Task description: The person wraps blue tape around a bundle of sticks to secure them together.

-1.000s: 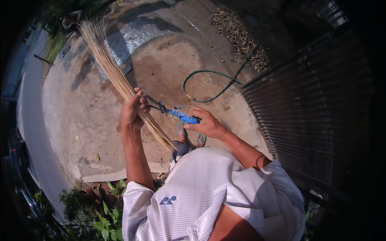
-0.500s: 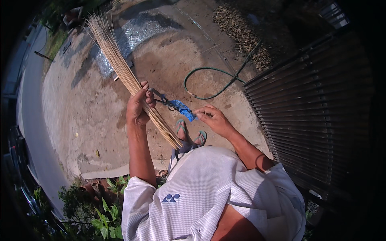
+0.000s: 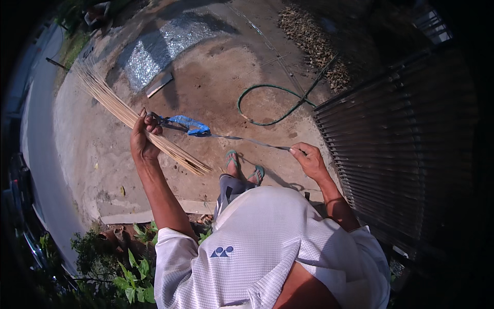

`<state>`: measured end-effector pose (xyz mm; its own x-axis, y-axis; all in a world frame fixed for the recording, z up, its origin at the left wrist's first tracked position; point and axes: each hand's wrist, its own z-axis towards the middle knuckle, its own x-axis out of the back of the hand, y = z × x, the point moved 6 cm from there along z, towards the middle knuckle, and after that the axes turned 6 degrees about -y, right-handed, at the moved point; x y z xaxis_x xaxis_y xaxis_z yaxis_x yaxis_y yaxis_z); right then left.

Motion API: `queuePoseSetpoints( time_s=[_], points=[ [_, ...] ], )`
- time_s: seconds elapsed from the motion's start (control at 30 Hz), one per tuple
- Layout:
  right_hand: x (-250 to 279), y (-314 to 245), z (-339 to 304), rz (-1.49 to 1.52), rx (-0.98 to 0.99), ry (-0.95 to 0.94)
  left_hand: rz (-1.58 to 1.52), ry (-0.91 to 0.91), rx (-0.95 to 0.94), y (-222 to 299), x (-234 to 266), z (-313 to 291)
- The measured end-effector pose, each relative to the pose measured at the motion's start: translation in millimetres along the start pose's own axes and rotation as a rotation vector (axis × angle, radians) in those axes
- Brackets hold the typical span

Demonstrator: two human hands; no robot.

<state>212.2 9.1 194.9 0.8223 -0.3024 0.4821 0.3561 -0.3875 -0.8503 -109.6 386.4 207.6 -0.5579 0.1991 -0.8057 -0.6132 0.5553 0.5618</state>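
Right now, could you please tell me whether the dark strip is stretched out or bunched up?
Stretched out: the dark strip runs nearly straight from the blue wrapping to the right hand, which pinches its end.

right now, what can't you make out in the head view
In the head view:
Gripped part of the sticks: hidden by the left hand.
Far stick tips: too fine and blurred to count.
Strip where it is pinched: covered by the right hand.
Far end of the hose: lost in shadow near the stones.
Outer side of the gate: lost in the dark rim.
Person at top left: too small and dark to read.
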Motion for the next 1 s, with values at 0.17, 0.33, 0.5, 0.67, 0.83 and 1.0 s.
queuePoseSetpoints(
  time_s=[0.17, 0.33, 0.5, 0.67, 0.83, 1.0],
  points=[
    [43.8, 68.0, -16.8, -0.034, -0.109, 0.133, 0.11, 0.076, -0.034, 17.4, -1.1, -13.0],
    [35.0, 100.3, -18.9, -0.05, -0.159, 0.153, 0.092, 0.047, -0.025, 8.4, -23.5, -22.0],
    [-25.8, 65.0, 10.0, -0.204, -0.048, -0.182, 0.022, -0.088, 0.106, -45.2, -81.9, -39.0],
    [-61.8, -16.9, 43.2, -0.245, 0.305, -0.11, 0.054, -0.158, 0.162, -61.7, -129.1, -49.8],
    [-87.1, -141.3, 54.4, -0.096, 0.605, -0.133, 0.13, -0.198, 0.161, -66.9, -149.4, -54.9],
    [-107.0, -148.8, 65.2, 0.245, 0.637, -0.199, 0.114, -0.19, 0.095, -61.1, -141.2, -51.6]
  ],
)
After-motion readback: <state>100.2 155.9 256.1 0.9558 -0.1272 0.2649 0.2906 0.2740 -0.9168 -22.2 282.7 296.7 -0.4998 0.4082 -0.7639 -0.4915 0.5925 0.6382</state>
